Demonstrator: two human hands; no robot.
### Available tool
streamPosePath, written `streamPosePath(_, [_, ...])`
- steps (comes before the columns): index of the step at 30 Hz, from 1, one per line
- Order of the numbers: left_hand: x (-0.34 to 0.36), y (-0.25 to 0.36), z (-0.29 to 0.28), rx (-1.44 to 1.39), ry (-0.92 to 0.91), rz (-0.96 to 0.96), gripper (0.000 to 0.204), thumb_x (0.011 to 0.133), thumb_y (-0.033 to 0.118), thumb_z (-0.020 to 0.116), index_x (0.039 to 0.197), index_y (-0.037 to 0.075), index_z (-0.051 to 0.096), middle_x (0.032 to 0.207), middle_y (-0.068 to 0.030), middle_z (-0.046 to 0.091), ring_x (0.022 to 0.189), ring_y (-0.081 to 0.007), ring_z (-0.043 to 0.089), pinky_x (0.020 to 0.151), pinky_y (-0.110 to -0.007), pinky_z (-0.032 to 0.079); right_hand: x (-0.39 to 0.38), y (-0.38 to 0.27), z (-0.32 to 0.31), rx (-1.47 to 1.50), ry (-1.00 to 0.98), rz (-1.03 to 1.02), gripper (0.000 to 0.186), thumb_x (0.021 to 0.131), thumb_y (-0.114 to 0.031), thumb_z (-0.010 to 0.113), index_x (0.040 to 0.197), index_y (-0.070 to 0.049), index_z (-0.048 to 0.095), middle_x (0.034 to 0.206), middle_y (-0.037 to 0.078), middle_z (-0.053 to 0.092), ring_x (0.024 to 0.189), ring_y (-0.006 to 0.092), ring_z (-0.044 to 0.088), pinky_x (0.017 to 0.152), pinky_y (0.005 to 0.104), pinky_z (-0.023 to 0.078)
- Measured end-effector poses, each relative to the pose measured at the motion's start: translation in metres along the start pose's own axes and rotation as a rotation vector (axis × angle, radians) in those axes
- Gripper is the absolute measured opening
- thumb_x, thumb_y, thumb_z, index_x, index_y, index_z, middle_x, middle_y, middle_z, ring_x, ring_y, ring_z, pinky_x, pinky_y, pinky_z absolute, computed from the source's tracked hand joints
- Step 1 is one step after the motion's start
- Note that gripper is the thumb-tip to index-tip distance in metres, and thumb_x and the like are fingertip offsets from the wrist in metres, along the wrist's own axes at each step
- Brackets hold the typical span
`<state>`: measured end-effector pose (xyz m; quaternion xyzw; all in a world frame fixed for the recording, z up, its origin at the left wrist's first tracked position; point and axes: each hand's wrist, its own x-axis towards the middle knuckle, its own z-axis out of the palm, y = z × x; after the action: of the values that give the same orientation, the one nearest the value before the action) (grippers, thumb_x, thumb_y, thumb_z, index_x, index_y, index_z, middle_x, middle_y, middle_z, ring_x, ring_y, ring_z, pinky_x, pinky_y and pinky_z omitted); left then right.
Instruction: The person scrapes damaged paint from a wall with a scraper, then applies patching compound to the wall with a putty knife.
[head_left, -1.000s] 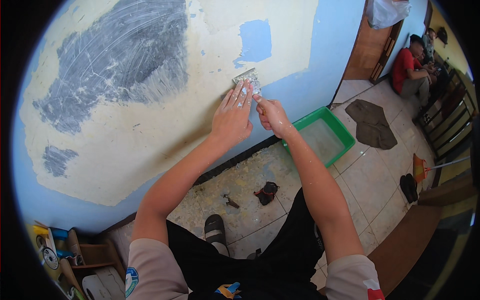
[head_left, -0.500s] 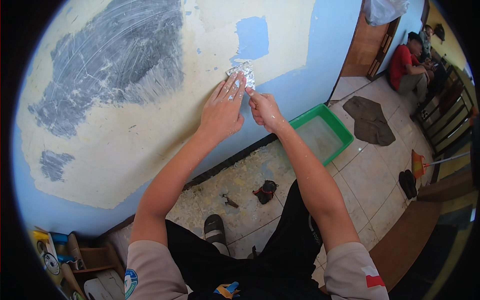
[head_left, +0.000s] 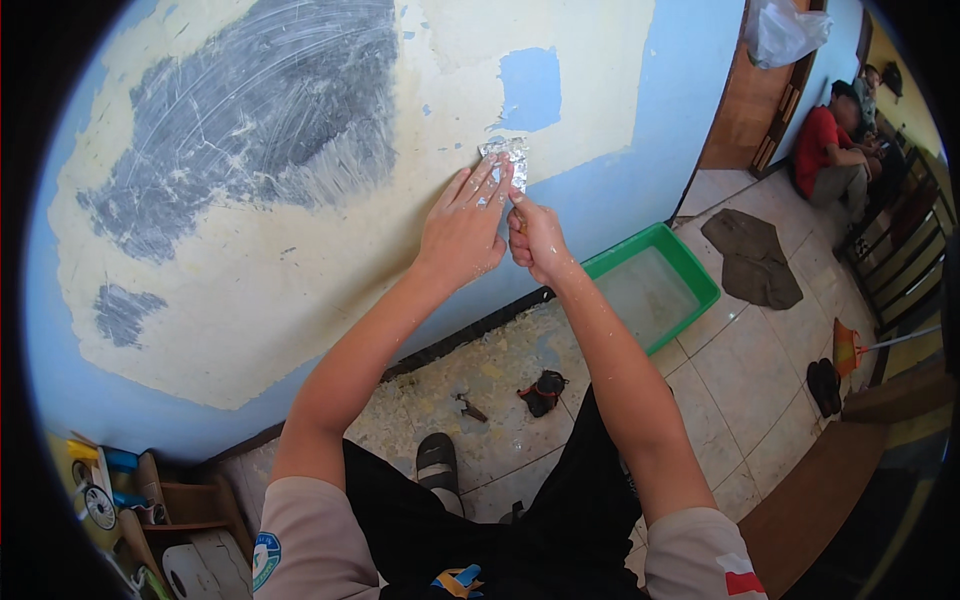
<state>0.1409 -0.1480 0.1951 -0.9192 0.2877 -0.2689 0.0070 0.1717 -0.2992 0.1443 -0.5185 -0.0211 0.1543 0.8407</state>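
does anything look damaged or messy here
The wall under the scraper looks damaged: ragged cream and scuffed dark grey patches interrupt its blue. Pale flakes litter the floor below, and a brown cloth lies rumpled right of the green tub.

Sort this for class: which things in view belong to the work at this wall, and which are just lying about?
Part of the work:
scraper, gripped by the right hand, left hand against it
patchy wall
probably the green tub of cloudy liquid

Apparently just lying about:
brown cloth
dark sandals
small black bundle, nature unclear
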Motion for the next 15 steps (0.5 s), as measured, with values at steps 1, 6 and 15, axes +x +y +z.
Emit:
streamPosePath(1, [0.002, -0.001, -0.002, -0.036, -0.002, -0.003, 0.092, 0.074, 0.010, 0.067, 0.158, 0.000, 0.030, 0.163, -0.0177, 0.034, 0.152, -0.0294, 0.030, 0.126, -0.042, 0.024, 0.000, -0.005, 0.000, -0.056, 0.002, 0.002, 0.052, 0.100, -0.052, 0.058, 0.069, -0.014, 0.043, 0.050, -0.006, 0.032, 0.038, 0.0078, 0.024, 0.037, 0.0266, 0.017])
streamPosePath(6, [0.018, 0.004, -0.014, 0.012, 0.046, -0.020, 0.091, 0.074, 0.011, 0.067, 0.157, 0.000, 0.031, 0.163, -0.0168, 0.034, 0.152, -0.0296, 0.030, 0.126, -0.042, 0.024, 0.003, -0.026, 0.004, -0.001, -0.065, -0.012, 0.050, 0.101, -0.053, 0.054, 0.071, -0.017, 0.041, 0.051, -0.006, 0.029, 0.040, 0.0077, 0.020, 0.037, 0.0266, 0.016])
streamPosePath(15, [0.017, -0.001, -0.020, 0.007, 0.011, -0.007, 0.088, 0.075, 0.009, 0.067, 0.156, 0.001, 0.034, 0.161, -0.0156, 0.038, 0.152, -0.0277, 0.031, 0.126, -0.042, 0.025, 0.003, -0.022, 0.007, 0.022, -0.073, 0.037, 0.051, 0.101, -0.054, 0.056, 0.070, -0.016, 0.041, 0.051, -0.006, 0.030, 0.039, 0.0080, 0.021, 0.038, 0.0271, 0.016])
